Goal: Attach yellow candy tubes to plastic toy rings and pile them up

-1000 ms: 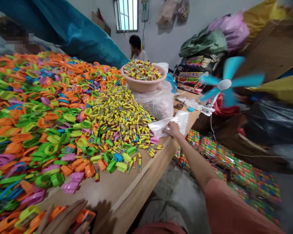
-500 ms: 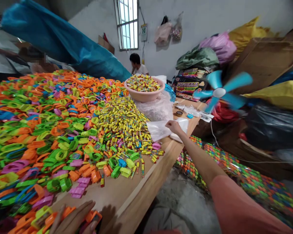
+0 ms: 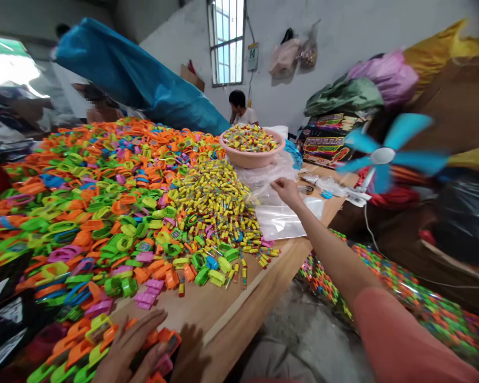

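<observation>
The right hand (image 3: 288, 192) was raised over the far part of the wooden table, its fingers (image 3: 280, 183) pinched narrowly on the upper edge of a clear plastic bag (image 3: 281, 221), which hung and lay flat on the boards just beyond a heap of yellow candy tubes (image 3: 215, 207). The film looked thin, light and slippery, likely to crumple and slide, so the pinched top edge seemed the sensible place to hold it. The left hand (image 3: 130, 348) lay at the near edge of the view, fingers spread and curved over a mass of orange, green and pink plastic toy pieces (image 3: 104, 213); whether it gripped one could not be told. These pieces looked light and stiff, loose enough to slip against one another, and were probably best taken singly by their rims.

The wooden table (image 3: 239, 303) carried both heaps. Beyond them stood a pink plastic basin (image 3: 249, 157) full of candy tubes, with a seated person (image 3: 239, 109) in a white shirt past it. A blue tarp (image 3: 139, 80) hung at the far left, a blurred desk fan (image 3: 383, 154) spun at the right, and bagged, multicoloured goods (image 3: 423, 298) lay on the floor beside the table.
</observation>
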Action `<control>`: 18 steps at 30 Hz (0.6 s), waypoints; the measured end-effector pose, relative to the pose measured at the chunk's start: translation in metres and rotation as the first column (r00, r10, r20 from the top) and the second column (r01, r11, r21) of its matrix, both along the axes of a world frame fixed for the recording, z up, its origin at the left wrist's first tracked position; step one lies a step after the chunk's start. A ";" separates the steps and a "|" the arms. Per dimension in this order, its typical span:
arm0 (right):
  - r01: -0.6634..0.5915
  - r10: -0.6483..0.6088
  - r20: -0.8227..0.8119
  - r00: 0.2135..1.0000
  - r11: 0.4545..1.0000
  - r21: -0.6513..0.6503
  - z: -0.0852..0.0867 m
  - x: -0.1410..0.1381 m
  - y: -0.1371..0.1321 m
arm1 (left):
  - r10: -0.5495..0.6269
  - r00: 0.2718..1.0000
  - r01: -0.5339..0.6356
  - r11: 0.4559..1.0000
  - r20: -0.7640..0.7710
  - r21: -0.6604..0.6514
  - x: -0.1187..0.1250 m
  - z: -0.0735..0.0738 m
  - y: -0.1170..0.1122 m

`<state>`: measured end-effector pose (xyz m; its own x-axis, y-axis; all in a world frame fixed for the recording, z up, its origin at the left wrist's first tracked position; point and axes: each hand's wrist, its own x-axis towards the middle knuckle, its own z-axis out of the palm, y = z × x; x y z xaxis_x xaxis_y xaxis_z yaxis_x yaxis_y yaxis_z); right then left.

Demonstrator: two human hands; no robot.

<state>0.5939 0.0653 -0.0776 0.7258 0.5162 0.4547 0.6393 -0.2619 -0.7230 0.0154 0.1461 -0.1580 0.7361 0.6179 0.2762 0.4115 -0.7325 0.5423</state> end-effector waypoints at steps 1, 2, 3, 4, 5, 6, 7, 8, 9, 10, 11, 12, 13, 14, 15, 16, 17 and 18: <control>-0.036 0.037 -0.003 0.999 0.999 0.024 0.005 -0.009 0.005 | 0.047 0.999 -0.046 0.997 0.014 -0.054 0.006 0.013 -0.005; -0.077 0.077 -0.006 0.997 0.996 0.047 0.011 -0.019 0.011 | 0.088 0.996 -0.085 0.990 0.028 -0.116 0.012 0.025 -0.011; -0.119 0.120 -0.008 0.993 0.990 0.071 0.016 -0.029 0.017 | 0.120 0.992 -0.110 0.977 0.045 -0.181 0.020 0.037 -0.017; -0.162 0.163 -0.009 0.987 0.983 0.092 0.022 -0.041 0.024 | 0.144 0.987 -0.122 0.961 0.071 -0.250 0.029 0.048 -0.023; -0.204 0.207 -0.012 0.978 0.971 0.121 0.028 -0.053 0.031 | 0.159 0.982 -0.119 0.939 0.103 -0.323 0.038 0.057 -0.030; -0.248 0.254 -0.016 0.967 0.956 0.159 0.033 -0.067 0.038 | 0.174 0.975 -0.105 0.909 0.138 -0.403 0.048 0.064 -0.036; -0.291 0.302 -0.023 0.953 0.934 0.206 0.039 -0.081 0.045 | 0.190 0.965 -0.081 0.869 0.178 -0.489 0.058 0.069 -0.042; -0.332 0.351 -0.031 0.936 0.907 0.258 0.044 -0.096 0.053 | 0.205 0.955 -0.044 0.814 0.216 -0.579 0.068 0.072 -0.048; -0.368 0.398 -0.038 0.917 0.877 0.308 0.049 -0.113 0.060 | 0.223 0.941 0.002 0.746 0.253 -0.666 0.079 0.074 -0.053; -0.399 0.441 -0.045 0.897 0.847 0.352 0.053 -0.130 0.066 | 0.242 0.926 0.057 0.669 0.289 -0.741 0.089 0.075 -0.058; -0.422 0.476 -0.052 0.878 0.820 0.386 0.056 -0.148 0.072 | 0.271 0.907 0.110 0.587 0.322 -0.802 0.099 0.075 -0.061; -0.440 0.505 -0.060 0.861 0.799 0.409 0.059 -0.166 0.078 | 0.315 0.882 0.157 0.508 0.352 -0.847 0.107 0.074 -0.063; -0.455 0.531 -0.071 0.844 0.781 0.429 0.061 -0.184 0.082 | 0.373 0.849 0.198 0.432 0.374 -0.880 0.115 0.073 -0.063; -0.470 0.559 -0.084 0.825 0.761 0.446 0.062 -0.201 0.087 | 0.446 0.807 0.232 0.363 0.387 -0.902 0.122 0.071 -0.062; -0.486 0.587 -0.099 0.803 0.742 0.463 0.062 -0.218 0.090 | 0.526 0.755 0.265 0.302 0.392 -0.916 0.127 0.070 -0.059; -0.501 0.616 -0.112 0.780 0.722 0.478 0.062 -0.233 0.094 | 0.603 0.698 0.297 0.246 0.385 -0.923 0.130 0.068 -0.056; -0.515 0.643 -0.125 0.756 0.702 0.492 0.062 -0.246 0.096 | 0.672 0.643 0.325 0.195 0.367 -0.926 0.131 0.067 -0.051; -0.525 0.665 -0.138 0.734 0.684 0.507 0.062 -0.258 0.099 | 0.725 0.596 0.349 0.153 0.345 -0.925 0.130 0.066 -0.047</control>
